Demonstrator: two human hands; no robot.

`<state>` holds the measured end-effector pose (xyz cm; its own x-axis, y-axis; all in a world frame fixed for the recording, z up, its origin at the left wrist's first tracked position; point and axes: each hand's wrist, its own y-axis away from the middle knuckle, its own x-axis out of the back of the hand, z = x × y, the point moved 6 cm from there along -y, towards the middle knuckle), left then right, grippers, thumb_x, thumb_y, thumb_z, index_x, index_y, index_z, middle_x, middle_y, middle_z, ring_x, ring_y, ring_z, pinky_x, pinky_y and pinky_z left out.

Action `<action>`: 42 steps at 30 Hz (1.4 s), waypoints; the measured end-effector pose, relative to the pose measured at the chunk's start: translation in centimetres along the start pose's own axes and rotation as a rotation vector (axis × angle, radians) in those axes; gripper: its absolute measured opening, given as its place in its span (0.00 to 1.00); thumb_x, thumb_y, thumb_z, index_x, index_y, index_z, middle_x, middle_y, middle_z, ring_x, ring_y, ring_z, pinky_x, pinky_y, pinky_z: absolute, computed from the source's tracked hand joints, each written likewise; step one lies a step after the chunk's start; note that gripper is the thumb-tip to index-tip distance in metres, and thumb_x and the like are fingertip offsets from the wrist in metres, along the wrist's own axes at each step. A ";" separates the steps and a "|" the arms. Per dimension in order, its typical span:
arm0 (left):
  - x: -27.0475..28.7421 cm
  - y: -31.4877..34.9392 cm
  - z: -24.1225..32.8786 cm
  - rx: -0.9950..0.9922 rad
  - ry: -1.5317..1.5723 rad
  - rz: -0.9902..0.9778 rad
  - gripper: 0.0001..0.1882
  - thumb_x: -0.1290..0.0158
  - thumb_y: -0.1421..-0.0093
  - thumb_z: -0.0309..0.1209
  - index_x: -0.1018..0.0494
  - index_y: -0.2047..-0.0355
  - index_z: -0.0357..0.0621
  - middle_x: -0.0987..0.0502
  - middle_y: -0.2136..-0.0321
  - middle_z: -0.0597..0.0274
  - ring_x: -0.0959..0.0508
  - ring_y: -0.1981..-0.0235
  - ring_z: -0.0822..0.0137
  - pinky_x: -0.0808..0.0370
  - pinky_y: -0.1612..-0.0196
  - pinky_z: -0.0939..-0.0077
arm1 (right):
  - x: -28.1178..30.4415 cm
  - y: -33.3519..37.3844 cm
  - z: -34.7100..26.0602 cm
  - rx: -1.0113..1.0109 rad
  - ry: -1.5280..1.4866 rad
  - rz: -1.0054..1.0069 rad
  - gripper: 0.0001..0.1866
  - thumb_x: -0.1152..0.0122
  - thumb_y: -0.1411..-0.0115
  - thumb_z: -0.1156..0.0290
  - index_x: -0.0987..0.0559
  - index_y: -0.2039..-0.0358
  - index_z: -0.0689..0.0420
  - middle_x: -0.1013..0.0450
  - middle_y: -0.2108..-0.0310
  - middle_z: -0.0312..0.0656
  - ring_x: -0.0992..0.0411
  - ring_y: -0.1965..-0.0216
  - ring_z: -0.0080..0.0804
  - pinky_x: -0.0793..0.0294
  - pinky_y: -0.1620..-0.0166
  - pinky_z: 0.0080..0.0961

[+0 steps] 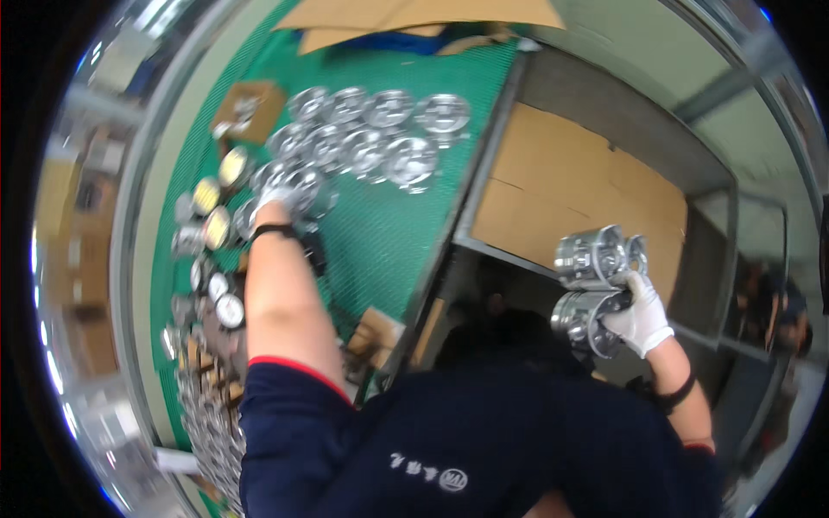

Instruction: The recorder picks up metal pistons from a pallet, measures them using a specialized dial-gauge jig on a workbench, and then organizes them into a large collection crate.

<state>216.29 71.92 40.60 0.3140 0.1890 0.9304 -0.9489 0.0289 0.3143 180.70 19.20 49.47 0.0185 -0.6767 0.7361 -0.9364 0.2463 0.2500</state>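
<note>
My right hand (641,318), in a white glove, is closed on silver engine pistons. One piston (580,316) is at its fingers, and another piston (591,257) sits just above that one. Part of a third piston (637,252) shows behind them. On the green mat, my gloved left hand (278,200) reaches to the near end of a group of pistons, next to a piston (313,193). Blur and the pistons hide its fingers, so I cannot make out its grip. Several more pistons (364,152) stand in rows beyond it.
Beneath my right hand is a metal-framed bin with cardboard (561,181) in it. A small carton (249,112) stands on the green mat (389,233). Yellow-topped pistons (219,226) and many other metal parts line the left edge. Cardboard sheets (414,14) lie at the far end.
</note>
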 end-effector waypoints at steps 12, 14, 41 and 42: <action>-5.7 -4.8 -17.4 0.264 -0.507 -0.288 0.35 0.48 0.49 0.38 0.37 0.41 0.35 0.23 0.56 0.41 0.20 0.60 0.50 0.24 0.57 0.60 | 9.6 14.3 31.1 -0.862 -0.140 0.277 0.34 0.31 0.54 0.73 0.31 0.45 0.61 0.23 0.57 0.43 0.24 0.59 0.32 0.24 0.54 0.27; -6.8 -1.1 -14.1 0.471 0.230 0.054 0.29 0.44 0.57 0.23 0.34 0.51 0.31 0.23 0.75 0.50 0.22 0.81 0.61 0.28 0.81 0.69 | 10.2 11.6 32.9 -0.843 -0.256 0.235 0.35 0.31 0.56 0.71 0.30 0.45 0.63 0.22 0.56 0.45 0.23 0.57 0.35 0.25 0.51 0.27; -28.5 -2.6 48.8 -0.287 -0.033 -0.447 0.30 0.37 0.49 0.37 0.31 0.45 0.48 0.36 0.46 0.38 0.24 0.56 0.47 0.25 0.50 0.58 | -3.1 -49.1 31.2 -0.470 0.212 -0.426 0.40 0.34 0.52 0.64 0.35 0.37 0.59 0.26 0.51 0.59 0.27 0.47 0.50 0.27 0.44 0.33; -29.4 -3.5 49.6 -0.308 -0.067 -0.515 0.30 0.38 0.48 0.36 0.30 0.44 0.47 0.36 0.45 0.38 0.25 0.55 0.47 0.26 0.49 0.58 | -5.3 -50.6 32.5 -0.468 0.219 -0.438 0.40 0.34 0.51 0.64 0.35 0.37 0.58 0.26 0.50 0.58 0.27 0.46 0.50 0.27 0.43 0.33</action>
<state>211.98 17.61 21.45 0.7276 0.0128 0.6859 -0.6367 0.3848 0.6683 216.61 -12.22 12.43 0.4782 -0.6385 0.6030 -0.5769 0.2892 0.7639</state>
